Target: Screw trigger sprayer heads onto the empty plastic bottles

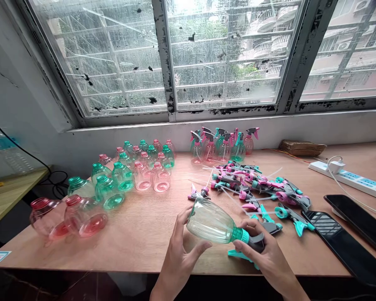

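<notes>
A clear green spray bottle [209, 223] lies tilted on its side in my hands, above the near edge of the wooden table [144, 234]. My left hand [180, 255] wraps round the bottle's body from below. My right hand [265, 255] is closed on the teal and grey trigger head [253, 242] sitting at the bottle's neck. A heap of loose pink and teal trigger heads [257, 188] with thin tubes lies just beyond my right hand.
Several open green and pink bottles [125, 175] stand at the left, two pink ones [69, 215] nearest. Finished spray bottles [222, 146] line the wall. Two phones [351, 234], a power strip [357, 179] with a cable and a brown bundle [302, 147] sit right.
</notes>
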A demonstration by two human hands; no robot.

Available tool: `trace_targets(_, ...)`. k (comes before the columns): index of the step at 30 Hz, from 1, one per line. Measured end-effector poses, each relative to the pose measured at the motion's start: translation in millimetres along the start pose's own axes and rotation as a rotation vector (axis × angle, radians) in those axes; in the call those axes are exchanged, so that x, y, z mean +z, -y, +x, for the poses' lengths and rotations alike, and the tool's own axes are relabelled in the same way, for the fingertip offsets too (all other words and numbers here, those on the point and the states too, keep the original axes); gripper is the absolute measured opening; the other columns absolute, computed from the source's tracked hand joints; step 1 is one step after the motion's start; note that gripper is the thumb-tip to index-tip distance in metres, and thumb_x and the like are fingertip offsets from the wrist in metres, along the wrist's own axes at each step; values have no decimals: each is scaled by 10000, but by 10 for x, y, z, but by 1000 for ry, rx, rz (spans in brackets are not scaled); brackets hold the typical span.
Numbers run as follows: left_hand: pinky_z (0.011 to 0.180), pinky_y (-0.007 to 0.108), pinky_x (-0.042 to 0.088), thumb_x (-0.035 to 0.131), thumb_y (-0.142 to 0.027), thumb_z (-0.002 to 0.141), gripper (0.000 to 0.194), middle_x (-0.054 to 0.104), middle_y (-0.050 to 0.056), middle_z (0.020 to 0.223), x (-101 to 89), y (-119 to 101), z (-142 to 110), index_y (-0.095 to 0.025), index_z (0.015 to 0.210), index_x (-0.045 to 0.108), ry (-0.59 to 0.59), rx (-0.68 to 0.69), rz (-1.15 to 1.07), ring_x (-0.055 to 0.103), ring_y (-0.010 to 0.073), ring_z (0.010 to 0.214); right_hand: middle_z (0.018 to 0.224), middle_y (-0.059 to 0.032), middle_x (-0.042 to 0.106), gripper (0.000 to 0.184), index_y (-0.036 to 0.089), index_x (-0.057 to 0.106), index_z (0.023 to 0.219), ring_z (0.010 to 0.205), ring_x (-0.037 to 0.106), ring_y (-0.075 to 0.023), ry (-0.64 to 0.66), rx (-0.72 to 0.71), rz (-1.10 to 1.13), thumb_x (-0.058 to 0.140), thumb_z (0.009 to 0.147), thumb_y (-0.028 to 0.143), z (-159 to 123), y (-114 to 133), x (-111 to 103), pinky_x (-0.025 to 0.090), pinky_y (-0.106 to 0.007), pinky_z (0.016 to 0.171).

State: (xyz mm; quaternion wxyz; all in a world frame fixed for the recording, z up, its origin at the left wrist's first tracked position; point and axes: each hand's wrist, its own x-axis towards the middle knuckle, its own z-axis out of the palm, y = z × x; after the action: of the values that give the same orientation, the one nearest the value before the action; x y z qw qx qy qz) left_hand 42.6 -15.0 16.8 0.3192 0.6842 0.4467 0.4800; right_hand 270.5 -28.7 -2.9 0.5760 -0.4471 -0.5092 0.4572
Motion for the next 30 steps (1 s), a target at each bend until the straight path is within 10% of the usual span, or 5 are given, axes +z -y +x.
trace_targets(30, 1205, 509, 309, 737, -381, 894, 597, 531, 57, 1456, -14, 43, 27, -376, 1436, 488, -36, 46, -4, 439, 315, 1412, 724, 32, 664, 325, 254, 624, 994, 668, 615, -177, 16, 10, -15, 800, 804, 450, 12, -39, -18, 573, -250, 600)
